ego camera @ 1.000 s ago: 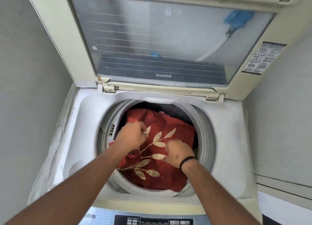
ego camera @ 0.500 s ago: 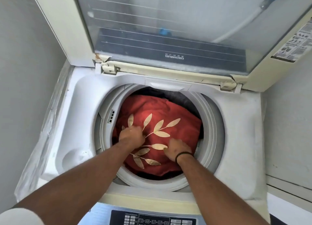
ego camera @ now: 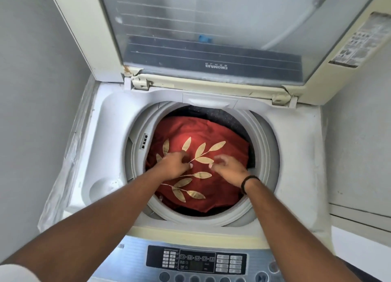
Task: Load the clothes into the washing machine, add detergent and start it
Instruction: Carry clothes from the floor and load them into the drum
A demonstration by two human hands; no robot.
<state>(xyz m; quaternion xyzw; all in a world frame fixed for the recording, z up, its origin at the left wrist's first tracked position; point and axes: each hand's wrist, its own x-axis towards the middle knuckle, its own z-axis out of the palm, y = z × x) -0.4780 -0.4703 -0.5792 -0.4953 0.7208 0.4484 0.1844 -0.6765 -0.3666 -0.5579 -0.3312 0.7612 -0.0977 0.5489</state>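
Note:
A red cloth [ego camera: 213, 133] with gold leaf embroidery fills the drum of the top-loading washing machine [ego camera: 296, 155], lying over dark clothes [ego camera: 222, 115] at the back. Both my hands reach into the drum opening [ego camera: 267, 155]. My left hand [ego camera: 174, 165] rests on the red cloth with bent fingers. Just to its right, my right hand [ego camera: 229, 168], with a black band on the wrist, hovers over the cloth with loosely curled fingers that hold nothing; it is blurred.
The machine's glass lid [ego camera: 211, 28] stands raised at the back. A control panel [ego camera: 196, 262] with buttons and a display runs along the front edge. A round recess [ego camera: 103, 188] sits in the top's front left corner. Walls close in on both sides.
The red cloth has sunk lower into the drum under both hands. My fingers have loosened on it, and the right hand has lifted slightly. The camera has tilted further down towards the control panel.

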